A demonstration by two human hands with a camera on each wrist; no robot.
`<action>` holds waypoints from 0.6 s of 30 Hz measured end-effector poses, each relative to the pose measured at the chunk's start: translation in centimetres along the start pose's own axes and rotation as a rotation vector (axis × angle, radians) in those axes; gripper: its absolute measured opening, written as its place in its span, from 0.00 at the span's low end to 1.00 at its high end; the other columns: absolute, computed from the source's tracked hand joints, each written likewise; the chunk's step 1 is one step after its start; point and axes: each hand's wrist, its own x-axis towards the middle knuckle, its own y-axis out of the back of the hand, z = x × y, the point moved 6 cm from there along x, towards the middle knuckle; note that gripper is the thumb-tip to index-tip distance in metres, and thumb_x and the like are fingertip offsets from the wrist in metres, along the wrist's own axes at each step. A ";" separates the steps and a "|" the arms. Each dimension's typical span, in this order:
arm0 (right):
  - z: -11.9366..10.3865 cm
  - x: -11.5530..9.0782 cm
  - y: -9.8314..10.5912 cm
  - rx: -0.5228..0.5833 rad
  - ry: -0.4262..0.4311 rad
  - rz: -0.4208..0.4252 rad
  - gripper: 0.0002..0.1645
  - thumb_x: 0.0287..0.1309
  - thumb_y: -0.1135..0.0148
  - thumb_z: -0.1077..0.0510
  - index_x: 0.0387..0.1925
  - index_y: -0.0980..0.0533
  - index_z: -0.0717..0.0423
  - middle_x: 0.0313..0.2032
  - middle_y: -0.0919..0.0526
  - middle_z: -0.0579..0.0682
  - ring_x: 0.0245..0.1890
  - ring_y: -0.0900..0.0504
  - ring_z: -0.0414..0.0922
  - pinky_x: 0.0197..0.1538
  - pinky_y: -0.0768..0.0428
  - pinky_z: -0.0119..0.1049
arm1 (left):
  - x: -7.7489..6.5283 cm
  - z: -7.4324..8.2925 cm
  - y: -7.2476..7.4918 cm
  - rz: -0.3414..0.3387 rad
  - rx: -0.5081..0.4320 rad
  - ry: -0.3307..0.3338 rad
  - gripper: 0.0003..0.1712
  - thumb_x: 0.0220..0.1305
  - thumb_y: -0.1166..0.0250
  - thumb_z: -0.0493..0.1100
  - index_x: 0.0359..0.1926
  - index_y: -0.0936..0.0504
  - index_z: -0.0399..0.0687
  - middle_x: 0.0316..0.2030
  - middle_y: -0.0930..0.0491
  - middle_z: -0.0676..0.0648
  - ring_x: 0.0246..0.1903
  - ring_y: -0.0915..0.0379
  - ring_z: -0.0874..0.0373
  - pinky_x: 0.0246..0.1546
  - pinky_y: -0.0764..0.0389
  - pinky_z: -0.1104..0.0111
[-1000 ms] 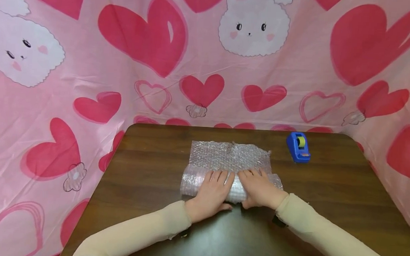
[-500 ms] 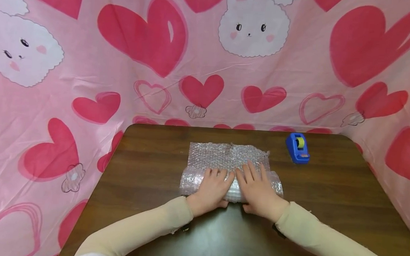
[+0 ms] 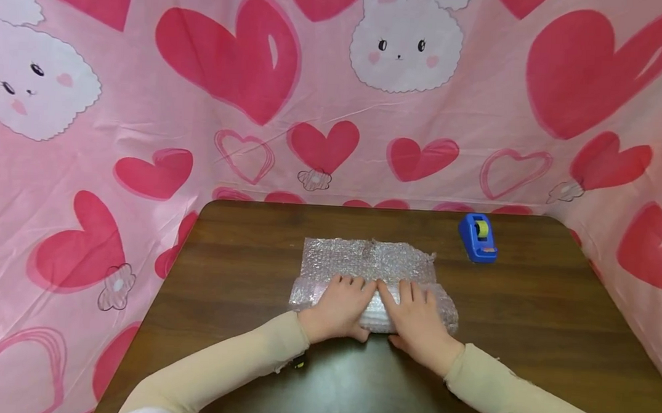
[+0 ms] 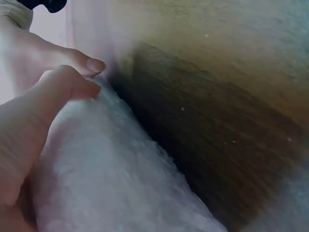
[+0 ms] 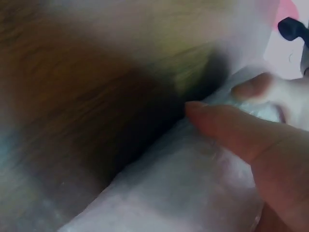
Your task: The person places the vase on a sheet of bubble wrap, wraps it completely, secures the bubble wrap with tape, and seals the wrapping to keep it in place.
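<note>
Well apart, beyond and right of the right hand (image 3: 419,321), stands a blue tape dispenser (image 3: 478,240). Flat bubble wrap (image 3: 362,258) lies just ahead of both hands. Beneath them, the bubble-wrap roll (image 3: 378,316) runs left to right; the right hand and left hand (image 3: 340,308) grip it, thumbs nearside.

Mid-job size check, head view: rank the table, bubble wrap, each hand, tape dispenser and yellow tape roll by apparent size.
Largest to smallest:
1. Table
2. Bubble wrap
3. Left hand and right hand, too alike to rank
4. Tape dispenser
5. Yellow tape roll
</note>
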 end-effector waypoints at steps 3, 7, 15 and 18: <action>0.5 0.2 -0.5 0.011 0.020 0.020 0.64 0.28 0.11 0.37 0.67 0.29 0.58 0.46 0.22 0.66 0.45 0.21 0.63 0.41 0.21 0.59 | -0.1 -0.1 -0.1 -0.028 -0.024 0.006 0.54 0.41 0.24 0.71 0.64 0.27 0.45 0.47 0.16 0.46 0.42 0.18 0.50 0.42 0.21 0.58; 1.1 0.4 -0.6 0.069 0.037 -0.016 0.59 0.31 0.13 0.35 0.63 0.28 0.57 0.44 0.20 0.64 0.42 0.20 0.62 0.42 0.21 0.59 | -0.2 -0.3 -0.5 -0.029 -0.057 -0.007 0.55 0.41 0.25 0.70 0.65 0.29 0.45 0.46 0.16 0.45 0.42 0.17 0.50 0.42 0.19 0.56; 2.0 1.5 -0.2 0.255 0.119 -0.122 0.52 0.34 0.14 0.37 0.57 0.27 0.58 0.41 0.18 0.57 0.42 0.18 0.54 0.47 0.20 0.58 | 0.4 -0.9 -0.7 -0.106 -0.177 -0.038 0.49 0.44 0.24 0.68 0.60 0.30 0.48 0.43 0.16 0.49 0.38 0.18 0.56 0.37 0.18 0.61; 2.1 1.8 -0.2 0.285 0.144 -0.134 0.49 0.35 0.14 0.41 0.56 0.27 0.57 0.38 0.20 0.54 0.37 0.19 0.50 0.41 0.18 0.51 | 0.6 -1.1 -0.6 -0.108 -0.229 -0.048 0.49 0.43 0.22 0.67 0.61 0.30 0.47 0.42 0.17 0.50 0.37 0.19 0.58 0.35 0.19 0.64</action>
